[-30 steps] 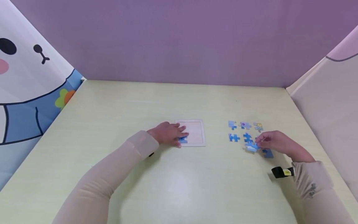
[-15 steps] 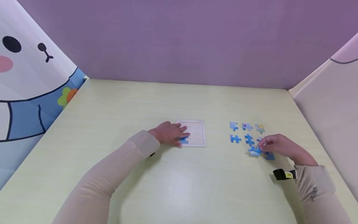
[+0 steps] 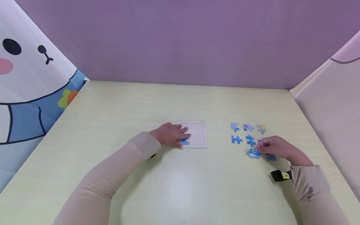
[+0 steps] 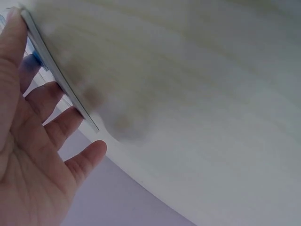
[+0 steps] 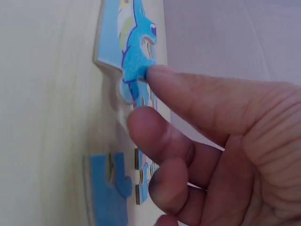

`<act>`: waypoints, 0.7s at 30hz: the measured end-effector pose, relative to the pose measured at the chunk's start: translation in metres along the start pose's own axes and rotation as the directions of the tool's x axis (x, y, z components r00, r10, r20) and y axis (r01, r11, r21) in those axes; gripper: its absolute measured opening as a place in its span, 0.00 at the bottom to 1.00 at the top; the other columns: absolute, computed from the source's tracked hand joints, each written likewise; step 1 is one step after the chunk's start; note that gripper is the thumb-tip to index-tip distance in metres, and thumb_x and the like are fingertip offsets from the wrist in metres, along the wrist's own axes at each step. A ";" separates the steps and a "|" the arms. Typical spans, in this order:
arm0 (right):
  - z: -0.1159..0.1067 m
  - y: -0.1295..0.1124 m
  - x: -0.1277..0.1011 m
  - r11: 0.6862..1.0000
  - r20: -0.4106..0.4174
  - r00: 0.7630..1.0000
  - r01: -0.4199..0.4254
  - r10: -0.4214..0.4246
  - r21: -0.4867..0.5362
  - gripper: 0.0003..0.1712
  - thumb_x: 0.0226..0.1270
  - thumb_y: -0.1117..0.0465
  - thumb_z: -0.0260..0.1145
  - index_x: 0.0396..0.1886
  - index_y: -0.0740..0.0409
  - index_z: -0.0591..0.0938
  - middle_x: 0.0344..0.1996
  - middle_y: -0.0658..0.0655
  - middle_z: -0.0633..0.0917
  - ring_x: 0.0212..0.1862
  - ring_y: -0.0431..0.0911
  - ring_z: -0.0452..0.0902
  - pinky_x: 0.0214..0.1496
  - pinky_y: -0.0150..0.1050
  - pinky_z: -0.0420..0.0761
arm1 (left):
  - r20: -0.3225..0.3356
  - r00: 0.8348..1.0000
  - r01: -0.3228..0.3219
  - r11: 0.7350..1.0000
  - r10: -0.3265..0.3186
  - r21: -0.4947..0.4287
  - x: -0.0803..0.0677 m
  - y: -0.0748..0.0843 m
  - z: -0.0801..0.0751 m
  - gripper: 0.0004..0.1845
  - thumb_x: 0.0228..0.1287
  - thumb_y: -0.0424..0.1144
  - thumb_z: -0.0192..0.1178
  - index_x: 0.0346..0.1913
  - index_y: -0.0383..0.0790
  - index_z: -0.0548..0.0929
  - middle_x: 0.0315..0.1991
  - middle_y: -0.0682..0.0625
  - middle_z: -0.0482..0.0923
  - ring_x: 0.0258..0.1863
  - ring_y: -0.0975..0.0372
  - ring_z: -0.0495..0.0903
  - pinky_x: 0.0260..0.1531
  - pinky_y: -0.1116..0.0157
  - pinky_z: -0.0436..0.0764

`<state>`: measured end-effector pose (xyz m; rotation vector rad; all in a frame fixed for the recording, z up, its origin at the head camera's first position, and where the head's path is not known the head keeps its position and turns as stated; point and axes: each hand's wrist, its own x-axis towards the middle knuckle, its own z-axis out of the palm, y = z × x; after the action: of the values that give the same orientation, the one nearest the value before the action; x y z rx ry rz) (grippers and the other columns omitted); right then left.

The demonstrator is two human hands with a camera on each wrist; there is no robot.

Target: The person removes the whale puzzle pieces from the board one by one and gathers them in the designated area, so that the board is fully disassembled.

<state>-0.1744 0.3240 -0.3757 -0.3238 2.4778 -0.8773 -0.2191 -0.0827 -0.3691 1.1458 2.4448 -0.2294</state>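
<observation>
My left hand (image 3: pixel 181 135) lies flat with straight fingers on the left part of a pale puzzle tray (image 3: pixel 198 132). A blue piece (image 3: pixel 184 141) sits in the tray's near-left corner under those fingers. In the left wrist view the left hand (image 4: pixel 37 122) rests against the tray edge (image 4: pixel 59 77). My right hand (image 3: pixel 258 149) pinches a blue puzzle piece (image 3: pixel 252 153) low over the table. The right wrist view shows the right hand (image 5: pixel 143 96) with thumb and forefinger on that piece (image 5: pixel 134 47), which bears a blue sea animal.
Loose pieces lie in rows beside the right hand: three at the back (image 3: pixel 247 127), two blue ones (image 3: pixel 236 139) nearer, and one (image 3: pixel 271 157) under the hand. Purple wall at the back, printed panels at both sides. A black wrist strap (image 3: pixel 278 176).
My right hand has drawn back slightly toward me with the blue piece pinched in its fingers. The left hand has stayed on the tray.
</observation>
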 end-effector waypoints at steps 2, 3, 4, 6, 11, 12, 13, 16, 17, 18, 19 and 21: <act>0.000 0.000 0.001 1.000 0.002 1.000 -0.003 0.003 -0.010 0.07 0.64 0.67 0.62 0.36 0.66 0.84 0.27 0.50 0.82 0.28 0.40 0.72 0.36 0.37 0.73 | -0.002 1.000 -0.002 1.000 0.002 -0.006 0.000 0.000 0.000 0.34 0.68 0.56 0.53 0.74 0.49 0.61 0.74 0.46 0.54 0.72 0.50 0.54 0.59 0.51 0.68; 0.000 0.000 0.002 1.000 0.005 1.000 -0.002 0.002 -0.016 0.07 0.63 0.67 0.62 0.36 0.66 0.84 0.27 0.50 0.82 0.28 0.41 0.72 0.37 0.38 0.72 | -0.005 1.000 -0.004 1.000 0.004 -0.007 0.000 0.000 0.000 0.34 0.68 0.56 0.53 0.74 0.49 0.61 0.74 0.46 0.54 0.72 0.50 0.54 0.59 0.51 0.68; 0.000 0.000 0.002 1.000 0.009 1.000 -0.003 0.003 -0.023 0.07 0.63 0.67 0.62 0.36 0.65 0.84 0.27 0.50 0.82 0.28 0.41 0.72 0.37 0.39 0.72 | -0.008 1.000 -0.005 1.000 0.005 -0.010 -0.001 0.000 0.000 0.34 0.68 0.56 0.53 0.73 0.49 0.61 0.74 0.46 0.55 0.72 0.50 0.54 0.59 0.50 0.68; 0.000 0.001 0.004 0.999 0.015 1.000 -0.003 0.003 -0.038 0.07 0.64 0.66 0.62 0.36 0.65 0.84 0.28 0.50 0.82 0.28 0.41 0.71 0.37 0.40 0.72 | -0.013 1.000 -0.007 1.000 0.007 -0.015 -0.001 0.000 0.000 0.34 0.68 0.56 0.53 0.73 0.49 0.61 0.74 0.46 0.55 0.72 0.50 0.54 0.59 0.50 0.68; 0.002 0.000 0.005 0.996 0.006 1.000 -0.008 0.009 -0.085 0.05 0.63 0.67 0.63 0.35 0.65 0.83 0.28 0.50 0.82 0.28 0.42 0.70 0.35 0.40 0.71 | -0.016 1.000 -0.010 1.000 0.009 -0.015 -0.001 0.000 0.001 0.35 0.68 0.56 0.53 0.73 0.48 0.61 0.74 0.46 0.55 0.72 0.50 0.54 0.59 0.50 0.68; 0.003 -0.002 0.005 0.996 0.001 1.000 -0.012 0.012 -0.091 0.05 0.63 0.67 0.64 0.35 0.65 0.83 0.27 0.49 0.81 0.28 0.42 0.70 0.35 0.40 0.71 | -0.019 1.000 -0.009 1.000 0.008 -0.016 -0.001 0.001 0.001 0.34 0.68 0.56 0.54 0.73 0.48 0.62 0.74 0.46 0.55 0.72 0.50 0.54 0.59 0.50 0.68; 0.003 -0.004 0.005 0.995 -0.006 1.000 -0.009 0.008 -0.104 0.05 0.62 0.67 0.64 0.36 0.65 0.82 0.26 0.49 0.80 0.28 0.43 0.70 0.34 0.40 0.71 | -0.022 1.000 -0.008 1.000 0.007 -0.017 0.000 0.001 0.001 0.34 0.68 0.56 0.54 0.73 0.48 0.62 0.73 0.46 0.55 0.72 0.50 0.55 0.59 0.50 0.68; 0.004 -0.016 0.005 0.992 -0.030 1.000 -0.005 0.001 -0.128 0.08 0.62 0.66 0.64 0.39 0.67 0.81 0.25 0.50 0.79 0.27 0.44 0.70 0.30 0.40 0.71 | -0.026 1.000 -0.003 1.000 0.002 -0.030 0.001 0.000 0.002 0.34 0.68 0.55 0.55 0.73 0.49 0.62 0.73 0.46 0.56 0.72 0.50 0.55 0.58 0.50 0.68; 0.004 -0.021 0.005 0.991 -0.038 0.999 -0.001 -0.004 -0.137 0.09 0.63 0.65 0.63 0.40 0.67 0.81 0.26 0.51 0.78 0.26 0.44 0.70 0.29 0.40 0.71 | -0.028 1.000 0.001 0.999 -0.002 -0.040 0.001 0.000 0.002 0.34 0.68 0.55 0.55 0.73 0.49 0.62 0.73 0.46 0.56 0.72 0.50 0.55 0.59 0.50 0.68; 0.005 -0.026 0.007 0.989 -0.045 0.999 0.002 -0.008 -0.147 0.10 0.63 0.65 0.63 0.42 0.67 0.80 0.25 0.51 0.78 0.26 0.44 0.70 0.28 0.40 0.71 | -0.029 1.000 0.003 0.999 -0.005 -0.046 0.001 -0.001 0.002 0.34 0.67 0.55 0.55 0.73 0.49 0.62 0.73 0.46 0.56 0.72 0.50 0.55 0.59 0.50 0.68; 0.006 -0.032 0.008 0.988 -0.048 0.999 0.003 -0.011 -0.154 0.11 0.64 0.64 0.63 0.43 0.67 0.80 0.25 0.51 0.77 0.25 0.44 0.70 0.28 0.40 0.70 | -0.029 1.000 0.008 0.998 -0.009 -0.055 0.002 -0.001 0.003 0.34 0.67 0.55 0.56 0.73 0.50 0.63 0.73 0.46 0.56 0.72 0.50 0.54 0.59 0.50 0.67; 0.009 -0.042 0.011 0.987 -0.051 0.998 0.015 -0.023 -0.161 0.13 0.65 0.63 0.63 0.45 0.66 0.80 0.26 0.51 0.78 0.26 0.44 0.70 0.28 0.40 0.71 | -0.028 1.000 0.012 0.998 -0.014 -0.068 0.002 -0.001 0.005 0.34 0.67 0.55 0.56 0.73 0.50 0.62 0.74 0.47 0.55 0.72 0.50 0.54 0.59 0.49 0.67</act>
<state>-0.1768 0.2827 -0.3589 -0.3841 2.6046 -0.7029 -0.2201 -0.0835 -0.3742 1.1116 2.4661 -0.1340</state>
